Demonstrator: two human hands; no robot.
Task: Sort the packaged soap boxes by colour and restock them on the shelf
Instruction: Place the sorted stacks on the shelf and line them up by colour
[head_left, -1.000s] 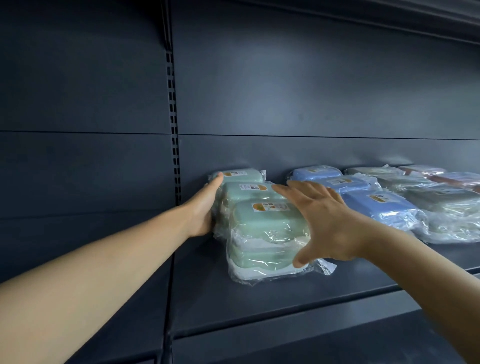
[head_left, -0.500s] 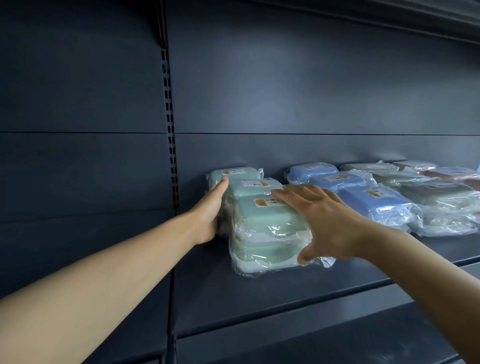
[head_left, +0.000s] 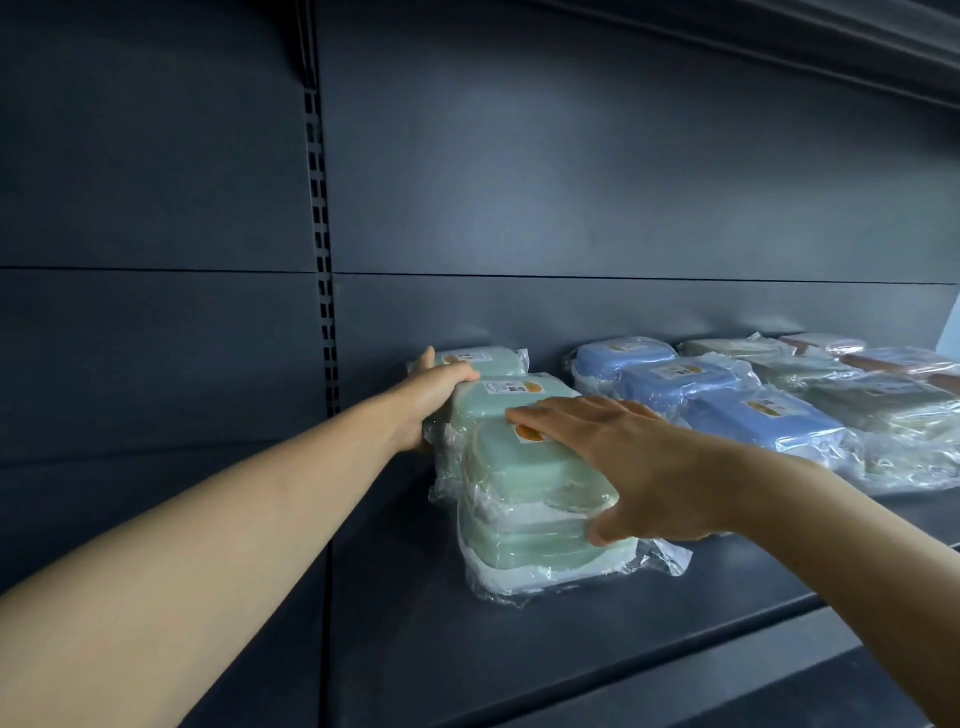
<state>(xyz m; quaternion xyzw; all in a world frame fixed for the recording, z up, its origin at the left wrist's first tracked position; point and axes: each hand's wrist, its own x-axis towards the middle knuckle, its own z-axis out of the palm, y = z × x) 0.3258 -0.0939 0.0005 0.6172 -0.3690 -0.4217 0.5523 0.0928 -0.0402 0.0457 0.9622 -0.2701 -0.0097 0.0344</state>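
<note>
On the dark shelf (head_left: 571, 639), toward its left end and close to the slotted upright (head_left: 324, 291), 3 green soap boxes (head_left: 524, 483) sit in a row running from the front edge to the back panel. Since a second ago the left hand (head_left: 431, 395) has slid deeper along the row: it was flat against the left flank of the boxes, and now its fingers curl over the top of the middle one while the thumb reaches the rear one, so it grips that part of the row. The right hand (head_left: 639, 462) has come down from hovering over the front box; its fingers lie straight and flat on the lid and the thumb presses the right side, an open, pressing hold rather than a clench. The row looks tighter than it did.

That suggests the green group is being squared up, not carried. To the right, nearer the shelf's back, stand 3 blue soap boxes (head_left: 727, 405), then grey-green ones (head_left: 872, 400) and pinkish ones (head_left: 893, 361) at the right end, so the colour sorting appears largely done.
</note>
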